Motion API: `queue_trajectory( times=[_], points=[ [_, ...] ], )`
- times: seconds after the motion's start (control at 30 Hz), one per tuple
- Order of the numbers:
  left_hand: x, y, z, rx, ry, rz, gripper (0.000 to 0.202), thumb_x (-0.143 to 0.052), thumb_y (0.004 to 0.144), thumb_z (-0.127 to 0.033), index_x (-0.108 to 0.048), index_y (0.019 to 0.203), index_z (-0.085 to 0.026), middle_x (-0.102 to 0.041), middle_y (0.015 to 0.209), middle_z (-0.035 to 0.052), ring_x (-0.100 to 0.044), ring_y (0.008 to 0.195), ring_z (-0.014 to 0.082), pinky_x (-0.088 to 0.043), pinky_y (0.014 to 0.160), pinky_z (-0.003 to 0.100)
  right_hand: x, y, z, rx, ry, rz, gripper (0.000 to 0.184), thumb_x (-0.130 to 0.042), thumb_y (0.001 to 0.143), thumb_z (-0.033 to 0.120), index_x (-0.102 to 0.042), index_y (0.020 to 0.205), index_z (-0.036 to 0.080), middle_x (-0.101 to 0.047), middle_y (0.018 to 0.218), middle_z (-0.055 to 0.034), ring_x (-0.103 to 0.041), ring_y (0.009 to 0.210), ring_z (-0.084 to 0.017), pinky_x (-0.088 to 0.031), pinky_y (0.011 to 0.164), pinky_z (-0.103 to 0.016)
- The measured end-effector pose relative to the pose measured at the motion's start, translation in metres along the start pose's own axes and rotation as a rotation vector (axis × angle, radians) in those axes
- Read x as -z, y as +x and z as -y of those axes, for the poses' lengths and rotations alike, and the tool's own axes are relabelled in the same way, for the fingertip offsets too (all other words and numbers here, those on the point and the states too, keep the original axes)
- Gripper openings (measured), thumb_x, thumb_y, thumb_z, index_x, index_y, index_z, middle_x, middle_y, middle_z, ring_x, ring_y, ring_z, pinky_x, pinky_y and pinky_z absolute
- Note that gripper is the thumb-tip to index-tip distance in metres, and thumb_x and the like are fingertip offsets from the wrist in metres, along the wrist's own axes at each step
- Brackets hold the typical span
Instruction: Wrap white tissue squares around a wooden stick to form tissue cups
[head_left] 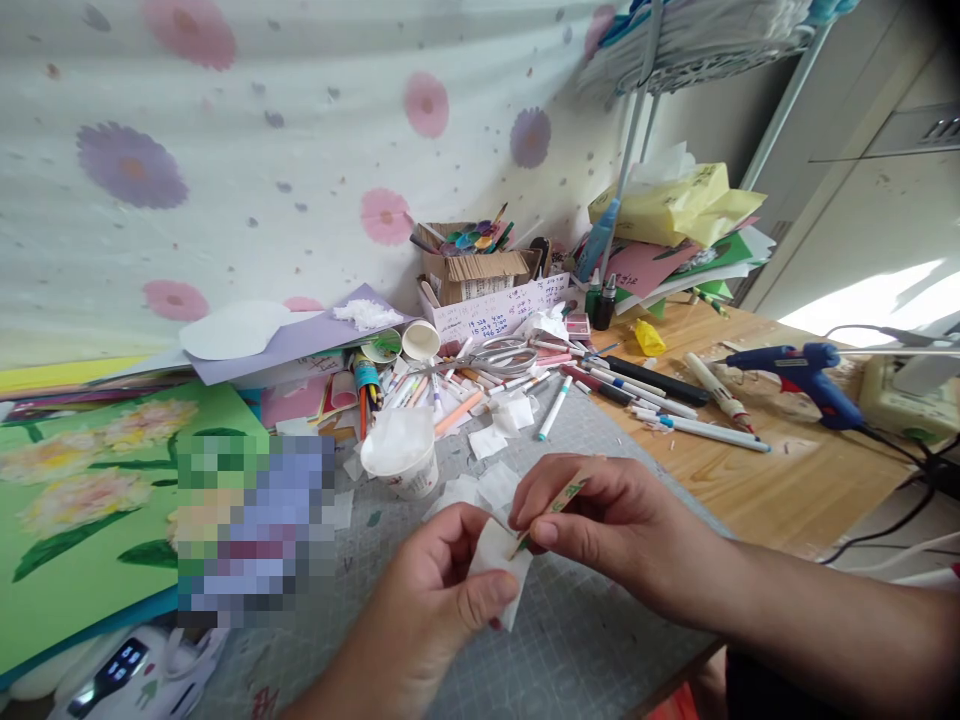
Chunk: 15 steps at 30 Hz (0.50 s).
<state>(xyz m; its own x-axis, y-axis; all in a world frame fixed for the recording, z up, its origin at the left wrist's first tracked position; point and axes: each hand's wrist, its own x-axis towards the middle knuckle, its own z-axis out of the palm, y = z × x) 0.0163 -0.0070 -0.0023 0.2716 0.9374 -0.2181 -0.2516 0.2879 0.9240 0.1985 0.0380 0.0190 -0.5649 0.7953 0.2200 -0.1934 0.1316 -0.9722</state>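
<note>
Above the grey cutting mat [600, 640], my left hand [450, 590] pinches a small folded piece of white tissue paper [496, 560] between thumb and fingers. My right hand [600, 510] is closed on a thin tan stick with green marks [568, 494]; its lower end meets the paper. Whether the stick is wood or card I cannot tell. Just behind my hands lie more white tissue pieces [469, 492] on the mat. A white paper cup [405, 470] filled with white tissue stands upright to the left of them.
Loose markers [555, 408] and scissors [499, 357] crowd the back, before a cardboard box [480, 275]. At right, a blue glue gun [806, 375] rests on the wooden table [795, 480]. Green flower artwork [90, 450] and a white device with a display [127, 670] lie left.
</note>
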Motion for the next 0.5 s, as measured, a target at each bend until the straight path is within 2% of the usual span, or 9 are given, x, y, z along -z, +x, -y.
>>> queue_trajectory(
  times=[0.07,0.17,0.3,0.5],
  points=[
    [-0.0007,-0.0003,-0.0018,0.008,-0.03,0.001,0.022,-0.076,0.071,-0.033,-0.064,0.074,-0.014,-0.053,0.062,-0.0026,-0.043,0.057,0.0096,-0.035,0.055,0.022,0.0012,-0.0004,0.0001,-0.002,0.104,-0.001,0.008,-0.066,0.084,0.022,-0.067,0.083,0.014,-0.063,0.079,-0.002,-0.06,0.073,-0.01,-0.05,0.07,-0.024],
    [-0.0021,-0.0003,-0.0015,0.047,-0.152,-0.015,0.018,-0.075,0.073,-0.029,-0.064,0.069,-0.015,-0.053,0.059,-0.0027,-0.044,0.056,0.0096,-0.036,0.055,0.022,0.0025,-0.0003,0.0011,0.037,0.188,-0.01,0.006,-0.066,0.084,0.021,-0.069,0.084,0.016,-0.064,0.079,-0.0019,-0.062,0.076,-0.012,-0.051,0.074,-0.026],
    [-0.0045,-0.002,0.0037,0.109,-0.331,-0.061,0.016,-0.072,0.076,-0.028,-0.064,0.07,-0.016,-0.058,0.059,-0.0008,-0.05,0.053,0.0112,-0.038,0.054,0.024,0.001,0.0004,0.0031,0.086,0.118,-0.011,0.006,-0.064,0.085,0.015,-0.07,0.084,0.016,-0.065,0.084,-0.0032,-0.062,0.083,-0.013,-0.049,0.077,-0.027],
    [-0.006,-0.0022,0.0073,0.072,-0.43,-0.047,0.019,-0.072,0.076,-0.03,-0.065,0.066,-0.016,-0.062,0.057,0.0011,-0.053,0.052,0.012,-0.041,0.054,0.024,-0.0056,0.0013,0.0015,0.098,0.053,-0.032,0.008,-0.064,0.084,0.012,-0.07,0.085,0.017,-0.065,0.086,-0.0021,-0.062,0.084,-0.011,-0.049,0.076,-0.022]
  ],
)
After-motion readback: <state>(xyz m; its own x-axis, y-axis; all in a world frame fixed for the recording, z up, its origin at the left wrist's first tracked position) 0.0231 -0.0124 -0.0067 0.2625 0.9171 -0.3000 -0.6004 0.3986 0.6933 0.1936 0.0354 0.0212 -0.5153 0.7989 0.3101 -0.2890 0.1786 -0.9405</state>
